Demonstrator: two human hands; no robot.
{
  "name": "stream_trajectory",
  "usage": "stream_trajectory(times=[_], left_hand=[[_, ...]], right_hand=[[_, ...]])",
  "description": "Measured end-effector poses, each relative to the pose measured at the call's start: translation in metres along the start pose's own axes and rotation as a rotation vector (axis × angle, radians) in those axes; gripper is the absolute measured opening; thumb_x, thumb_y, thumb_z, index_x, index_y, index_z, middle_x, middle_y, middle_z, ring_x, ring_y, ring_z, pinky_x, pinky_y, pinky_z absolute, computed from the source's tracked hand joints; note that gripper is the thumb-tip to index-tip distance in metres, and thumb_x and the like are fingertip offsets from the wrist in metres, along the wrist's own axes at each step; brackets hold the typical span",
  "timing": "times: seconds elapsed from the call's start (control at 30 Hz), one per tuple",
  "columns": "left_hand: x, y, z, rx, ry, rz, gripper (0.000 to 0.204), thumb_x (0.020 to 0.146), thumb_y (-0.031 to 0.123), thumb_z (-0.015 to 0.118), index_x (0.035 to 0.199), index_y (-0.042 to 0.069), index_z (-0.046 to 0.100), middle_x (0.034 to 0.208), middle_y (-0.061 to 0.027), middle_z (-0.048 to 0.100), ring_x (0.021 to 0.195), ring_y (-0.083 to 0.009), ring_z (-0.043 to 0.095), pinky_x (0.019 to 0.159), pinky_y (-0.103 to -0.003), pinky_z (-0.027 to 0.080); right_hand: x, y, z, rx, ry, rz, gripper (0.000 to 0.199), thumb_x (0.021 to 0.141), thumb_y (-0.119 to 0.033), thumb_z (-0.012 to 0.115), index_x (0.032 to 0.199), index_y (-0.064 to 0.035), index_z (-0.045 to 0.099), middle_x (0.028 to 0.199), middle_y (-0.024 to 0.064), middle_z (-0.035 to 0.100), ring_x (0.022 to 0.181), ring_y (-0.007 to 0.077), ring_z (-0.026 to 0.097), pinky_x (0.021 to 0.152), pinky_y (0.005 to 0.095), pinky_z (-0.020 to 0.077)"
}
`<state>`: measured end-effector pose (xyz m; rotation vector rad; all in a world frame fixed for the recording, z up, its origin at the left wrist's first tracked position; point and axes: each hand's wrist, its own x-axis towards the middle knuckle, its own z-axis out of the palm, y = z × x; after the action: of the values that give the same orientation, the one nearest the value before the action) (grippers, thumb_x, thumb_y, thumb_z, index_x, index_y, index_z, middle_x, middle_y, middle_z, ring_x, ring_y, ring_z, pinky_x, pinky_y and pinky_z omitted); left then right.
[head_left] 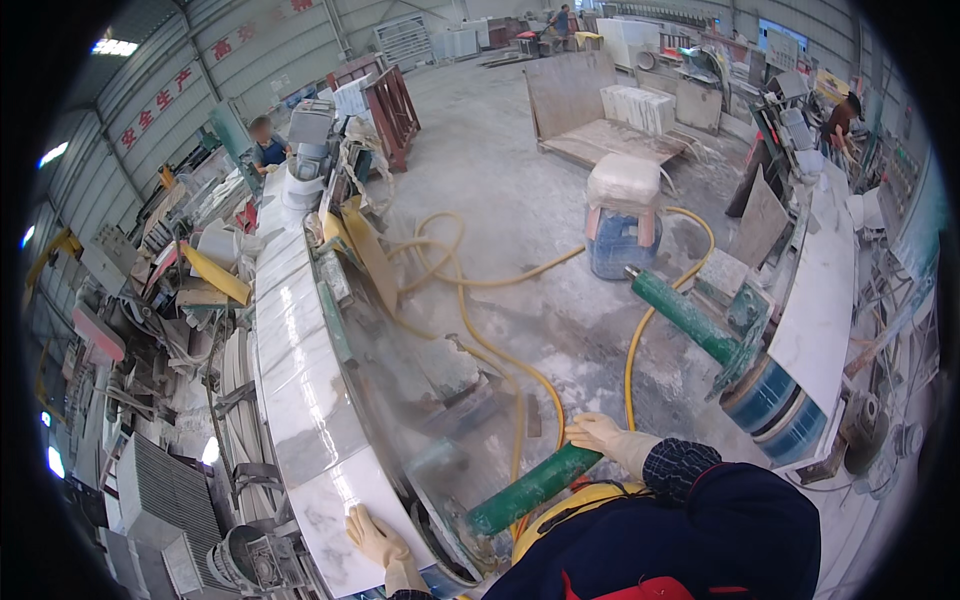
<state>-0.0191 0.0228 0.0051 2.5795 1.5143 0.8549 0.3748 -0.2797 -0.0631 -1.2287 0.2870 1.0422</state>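
Note:
My left hand (377, 543), in a cream glove, lies flat on a polished white marble slab (330, 490) at the lower left, fingers stretched out. My right hand (608, 438), gloved the same way, is closed over the upper end of a green cylinder (530, 492) in front of my body. The undersides of its fingers are hidden. The cylinder slants down to the left, close to the machine beside the slab. Grey-veined, glossy slabs (300, 330) run in a row away from my left hand along the long bench.
Yellow hoses (470, 310) loop over the wet floor. A blue plastic container (622, 245) with a wrapped top stands ahead. At the right, another green cylinder (690, 318) juts out beside a white slab (810, 320). People (268, 150) stand at far benches. Machinery crowds the left.

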Motion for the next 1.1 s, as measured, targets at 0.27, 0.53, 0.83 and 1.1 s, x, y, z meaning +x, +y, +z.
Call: stream_trajectory(times=[0.27, 0.53, 0.83, 1.1], left_hand=[[-0.007, 0.002, -0.005, 0.001, -0.043, -0.036, 0.038, 0.100, 0.018, 0.043, 0.130, 0.000, 0.057, 0.137, -0.0224, 0.056, 0.132, -0.0424, 0.044, 0.115, -0.049, 0.027], [-0.010, 0.001, -0.006, 0.006, 0.005, -0.001, 0.036, 0.099, 0.017, 0.044, 0.128, 0.000, 0.058, 0.134, -0.0225, 0.058, 0.127, -0.0421, 0.047, 0.113, -0.049, 0.029], [-0.013, 0.009, -0.015, -0.035, -0.015, -0.034, 0.036, 0.096, 0.012, 0.045, 0.127, -0.002, 0.057, 0.135, -0.0215, 0.057, 0.129, -0.0420, 0.045, 0.113, -0.049, 0.032], [-0.019, 0.008, -0.020, -0.038, 0.008, -0.051, 0.038, 0.093, 0.009, 0.050, 0.130, 0.003, 0.057, 0.139, -0.0194, 0.055, 0.134, -0.0405, 0.044, 0.116, -0.050, 0.028]], right_hand=[[-0.007, -0.001, 0.001, -0.035, -0.008, -0.012, 0.037, 0.104, -0.007, 0.046, 0.139, 0.0035, 0.041, 0.134, 0.0306, 0.055, 0.123, 0.0420, 0.058, 0.101, 0.0474, 0.0527], [0.003, 0.006, -0.004, 0.012, 0.006, -0.041, 0.023, 0.100, -0.009, 0.053, 0.120, 0.0025, 0.056, 0.115, 0.0241, 0.066, 0.105, 0.0378, 0.067, 0.088, 0.0462, 0.0578], [0.040, 0.030, -0.044, -0.704, -0.344, -0.490, 0.034, 0.103, -0.007, 0.048, 0.136, 0.0031, 0.046, 0.133, 0.0291, 0.057, 0.116, 0.0403, 0.063, 0.098, 0.0469, 0.0541], [-0.003, -0.007, -0.014, 0.036, -0.295, 0.049, 0.016, 0.093, -0.018, 0.047, 0.095, -0.0051, 0.055, 0.097, 0.0171, 0.055, 0.092, 0.0327, 0.051, 0.077, 0.0417, 0.0413]])
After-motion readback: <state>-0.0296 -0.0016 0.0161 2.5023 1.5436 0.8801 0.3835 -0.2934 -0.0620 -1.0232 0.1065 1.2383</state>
